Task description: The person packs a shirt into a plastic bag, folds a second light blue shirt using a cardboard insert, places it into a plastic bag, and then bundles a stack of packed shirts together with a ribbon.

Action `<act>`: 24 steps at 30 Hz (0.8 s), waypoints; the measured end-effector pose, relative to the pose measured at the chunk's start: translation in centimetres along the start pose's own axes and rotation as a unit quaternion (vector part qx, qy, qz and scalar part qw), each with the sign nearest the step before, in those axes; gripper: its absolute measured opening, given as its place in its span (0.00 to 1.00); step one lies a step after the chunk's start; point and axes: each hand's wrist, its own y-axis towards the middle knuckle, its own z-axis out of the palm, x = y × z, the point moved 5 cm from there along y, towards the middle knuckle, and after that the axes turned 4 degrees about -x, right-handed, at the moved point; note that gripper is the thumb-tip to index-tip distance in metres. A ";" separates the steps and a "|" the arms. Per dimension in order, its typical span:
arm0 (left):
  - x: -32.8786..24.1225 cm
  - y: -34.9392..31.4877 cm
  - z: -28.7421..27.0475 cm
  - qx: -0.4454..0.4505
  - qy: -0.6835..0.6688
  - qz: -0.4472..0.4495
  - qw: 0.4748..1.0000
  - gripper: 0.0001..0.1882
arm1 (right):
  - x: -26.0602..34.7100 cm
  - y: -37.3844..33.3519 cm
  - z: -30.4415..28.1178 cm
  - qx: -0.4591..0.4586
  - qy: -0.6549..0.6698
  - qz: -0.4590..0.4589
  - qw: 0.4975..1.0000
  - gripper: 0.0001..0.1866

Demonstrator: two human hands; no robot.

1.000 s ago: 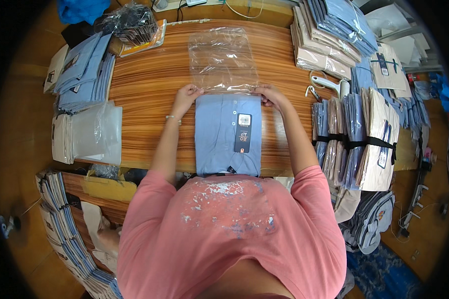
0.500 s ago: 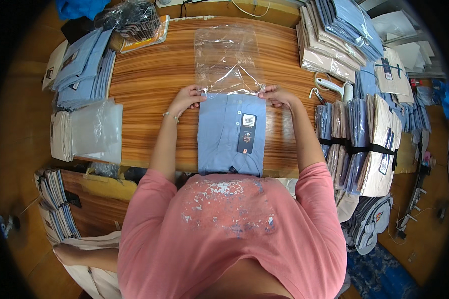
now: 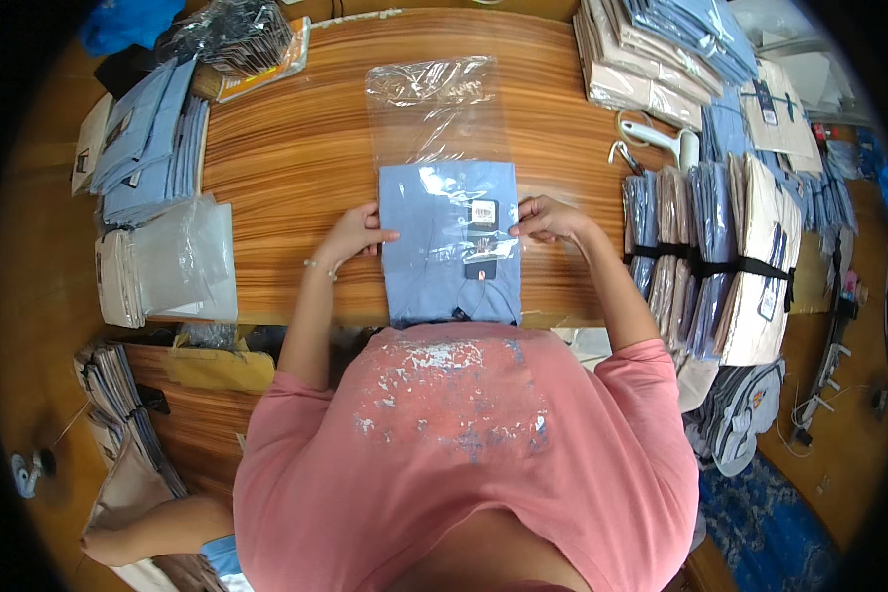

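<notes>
A folded light blue shirt (image 3: pixel 424 232) with a dark hang tag (image 3: pixel 481 240) lies in front of me, its near end against my body. A clear plastic bag (image 3: pixel 439 118) covers its far part, and the bag's far end lies flat and unfilled beyond the shirt. At the shirt's left edge my left hand (image 3: pixel 362 235) is closed, pinching the side of the bag's mouth. My right hand (image 3: pixel 551 219) pinches the opposite side, level with the tag. Where exactly the bag's near edge runs is hard to make out.
Blue and beige folded shirts (image 3: pixel 148 138) and clear bags (image 3: pixel 189 261) lie on the left. Shirt bundles (image 3: pixel 701 266) with a black strap, more stacks (image 3: pixel 641 59) and a white-handled tool (image 3: pixel 666 143) are on the right. Another person's arm (image 3: pixel 163 528) shows at lower left.
Both hands have drawn the bag's mouth toward me along the shirt, so more of the shirt and its tag is under plastic. The other person's arm has shifted at lower left.
</notes>
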 end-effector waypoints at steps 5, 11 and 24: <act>4.8 -3.9 2.7 0.020 0.001 -0.047 0.999 0.18 | -4.4 -3.1 4.7 -0.046 0.000 -0.002 0.999 0.08; 11.4 -8.4 5.9 0.000 -0.130 -0.031 0.991 0.13 | -9.5 -7.1 10.2 -0.103 0.110 0.042 0.988 0.09; 5.2 -4.9 2.5 -0.104 -0.047 0.043 0.992 0.11 | -2.1 -3.9 4.8 -0.207 0.059 -0.067 0.974 0.07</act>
